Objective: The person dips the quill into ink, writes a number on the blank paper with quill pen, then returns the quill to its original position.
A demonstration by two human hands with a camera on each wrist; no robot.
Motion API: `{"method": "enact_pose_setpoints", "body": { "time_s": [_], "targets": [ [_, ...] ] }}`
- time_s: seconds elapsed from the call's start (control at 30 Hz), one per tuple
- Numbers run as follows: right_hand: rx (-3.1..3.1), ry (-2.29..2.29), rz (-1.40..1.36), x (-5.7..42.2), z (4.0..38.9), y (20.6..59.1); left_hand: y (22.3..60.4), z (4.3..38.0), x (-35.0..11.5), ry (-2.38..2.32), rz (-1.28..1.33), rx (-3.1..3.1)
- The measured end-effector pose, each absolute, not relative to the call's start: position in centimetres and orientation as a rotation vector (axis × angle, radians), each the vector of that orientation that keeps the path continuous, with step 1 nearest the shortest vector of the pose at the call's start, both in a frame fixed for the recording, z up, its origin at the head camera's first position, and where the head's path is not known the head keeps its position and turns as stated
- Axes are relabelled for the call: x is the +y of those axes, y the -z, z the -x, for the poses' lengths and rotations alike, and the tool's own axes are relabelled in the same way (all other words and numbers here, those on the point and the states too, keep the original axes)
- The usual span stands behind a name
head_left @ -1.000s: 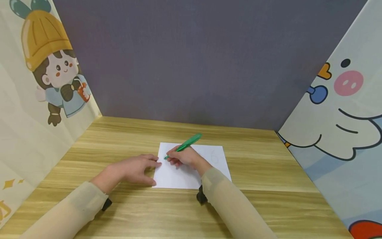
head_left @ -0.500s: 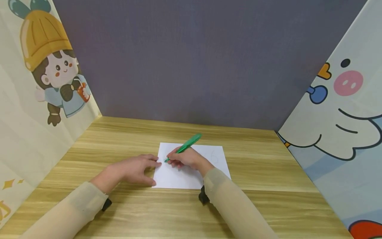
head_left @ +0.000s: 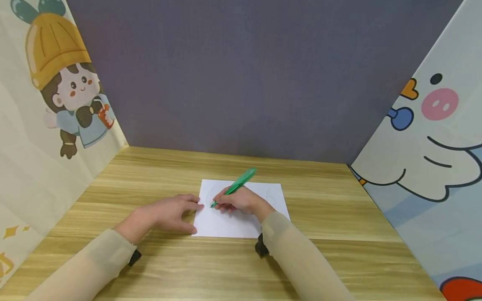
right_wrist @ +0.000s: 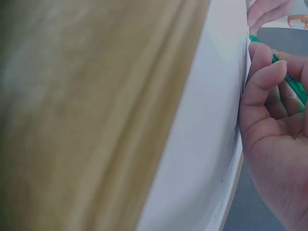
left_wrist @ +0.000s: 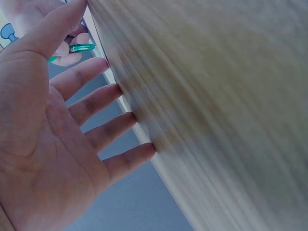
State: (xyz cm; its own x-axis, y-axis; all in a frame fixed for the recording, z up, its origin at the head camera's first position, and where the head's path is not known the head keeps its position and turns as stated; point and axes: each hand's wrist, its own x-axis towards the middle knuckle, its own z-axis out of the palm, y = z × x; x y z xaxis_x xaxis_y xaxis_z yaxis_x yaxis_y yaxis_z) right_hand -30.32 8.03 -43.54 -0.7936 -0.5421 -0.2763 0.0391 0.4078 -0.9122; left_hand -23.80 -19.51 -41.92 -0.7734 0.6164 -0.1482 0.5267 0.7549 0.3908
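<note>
A white sheet of paper point(head_left: 226, 225) lies on the wooden table. My right hand point(head_left: 241, 200) grips a green pen point(head_left: 241, 180), its tip down at the left part of the sheet. Faint pencil-like lines show on the paper: a 6-like mark at the upper right and a thin curve just left of the pen. My left hand point(head_left: 169, 213) rests at the sheet's left edge, thumb and fingertips touching it, fingers spread. In the left wrist view its fingers point(left_wrist: 103, 134) are nearly straight. The right wrist view shows the pen point(right_wrist: 294, 87) between thumb and curled fingers.
The wooden table point(head_left: 180, 267) runs back to a grey-purple panel point(head_left: 241, 83). Cartoon-printed panels stand on the left point(head_left: 22, 167) and right point(head_left: 425, 175). Black straps point(head_left: 261, 246) show at both cuffs.
The pen tip and my right hand have moved slightly down, then right, and a curved line now shows on the sheet's left part. My left hand has stayed in place.
</note>
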Motion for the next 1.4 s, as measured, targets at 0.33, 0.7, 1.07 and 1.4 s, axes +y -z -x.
{"method": "enact_pose_setpoints", "body": {
  "time_s": [0.33, 0.7, 1.07, 1.4],
  "targets": [
    [2.132, 1.387, 0.436, 8.8, 30.7, 43.7, 42.0, 23.7, -19.5, -0.480, -0.877, 2.682],
    [2.204, 1.372, 0.433, 9.4, 31.2, 43.6, 42.0, 23.7, -19.5, -0.479, -0.874, 2.684],
    [2.239, 1.435, 0.386, 9.2, 31.6, 43.6, 41.7, 23.6, -19.4, -0.478, -0.865, 2.677],
    [2.262, 1.441, 0.370, 8.9, 32.1, 43.6, 41.9, 23.8, -19.5, -0.468, -0.879, 2.685]
  ]
}}
